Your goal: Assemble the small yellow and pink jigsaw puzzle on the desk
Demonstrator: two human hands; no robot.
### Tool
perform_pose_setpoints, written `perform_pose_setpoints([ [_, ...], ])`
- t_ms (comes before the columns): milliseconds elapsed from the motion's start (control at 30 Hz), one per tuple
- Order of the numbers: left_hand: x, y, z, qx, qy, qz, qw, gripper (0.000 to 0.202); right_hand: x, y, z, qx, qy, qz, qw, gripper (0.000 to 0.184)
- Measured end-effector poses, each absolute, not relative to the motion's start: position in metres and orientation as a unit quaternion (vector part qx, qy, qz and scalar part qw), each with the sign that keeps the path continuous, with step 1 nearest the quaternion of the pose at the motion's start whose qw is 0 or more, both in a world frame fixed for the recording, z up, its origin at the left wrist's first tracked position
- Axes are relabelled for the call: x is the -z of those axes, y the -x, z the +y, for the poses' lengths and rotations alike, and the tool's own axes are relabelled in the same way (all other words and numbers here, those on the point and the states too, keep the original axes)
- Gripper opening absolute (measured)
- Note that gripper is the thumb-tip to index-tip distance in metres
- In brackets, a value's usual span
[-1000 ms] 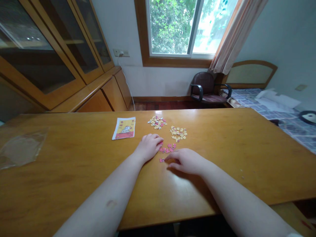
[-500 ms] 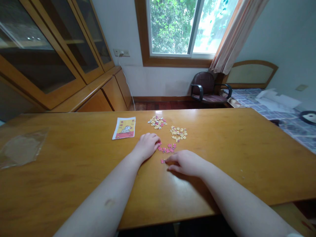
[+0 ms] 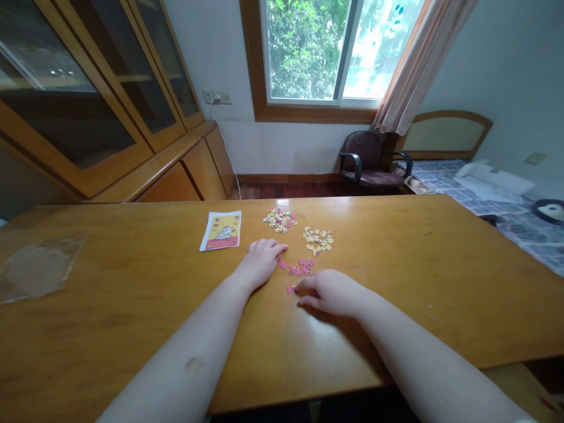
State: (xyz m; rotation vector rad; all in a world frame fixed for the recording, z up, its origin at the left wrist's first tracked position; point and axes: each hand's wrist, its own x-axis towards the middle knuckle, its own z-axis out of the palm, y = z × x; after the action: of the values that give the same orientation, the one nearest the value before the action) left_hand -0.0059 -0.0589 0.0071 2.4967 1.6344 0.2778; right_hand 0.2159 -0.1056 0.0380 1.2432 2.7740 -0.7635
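Observation:
My left hand (image 3: 263, 260) rests on the table beside a small group of pink puzzle pieces (image 3: 300, 268). Its index finger is stretched out and apart from the thumb, with one pink piece lying just off the thumb. Nearer me, my right hand (image 3: 332, 292) touches a small pink puzzle piece (image 3: 290, 289) with its index fingertip; the thumb stays apart below. Beyond the hands lie a cluster of yellow pieces (image 3: 318, 239) and a mixed pile of pieces (image 3: 280, 220). A picture card (image 3: 222, 230) with a white animal on yellow and pink lies left of the pile.
The wooden table (image 3: 145, 294) carries a clear plastic bag (image 3: 42, 264) at the left. A glass-fronted cabinet (image 3: 145, 141) stands beyond its left side. Past the far edge are an office chair (image 3: 368, 155) and a bed (image 3: 480, 188).
My left fingers have lifted off a pink piece, and the index finger has stretched out a little farther away. The right hand keeps its place on its piece.

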Motion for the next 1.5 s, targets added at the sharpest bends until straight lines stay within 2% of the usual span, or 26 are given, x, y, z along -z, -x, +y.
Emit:
perform_pose_setpoints([
  [200,-0.0025,0.0032,-0.0571,-0.112,-0.819,0.561,0.049,0.035,-0.0383,-0.2147,-0.106,0.241,-0.396,0.886,0.003,0.034],
  [467,-0.005,0.0045,-0.0553,-0.116,-0.814,0.566,0.056,0.021,-0.0375,-0.2145,-0.1076,0.233,-0.391,0.891,0.006,0.034],
  [600,-0.0048,0.0055,-0.0549,-0.111,-0.79,0.602,0.032,0.025,-0.0379,-0.2157,-0.1078,0.237,-0.383,0.893,0.01,0.034],
  [833,-0.0048,0.0044,-0.0538,-0.104,-0.775,0.622,0.048,0.016,-0.0375,-0.2164,-0.1077,0.242,-0.382,0.892,0.014,0.035],
  [1067,0.0006,0.0005,-0.0553,-0.093,-0.768,0.632,0.043,0.014,-0.0362,-0.2164,-0.1072,0.241,-0.385,0.891,0.013,0.035],
  [1500,-0.0007,0.0046,-0.0537,-0.122,-0.776,0.61,0.1,0.011,-0.0384,-0.2168,-0.1075,0.237,-0.389,0.89,0.014,0.036],
])
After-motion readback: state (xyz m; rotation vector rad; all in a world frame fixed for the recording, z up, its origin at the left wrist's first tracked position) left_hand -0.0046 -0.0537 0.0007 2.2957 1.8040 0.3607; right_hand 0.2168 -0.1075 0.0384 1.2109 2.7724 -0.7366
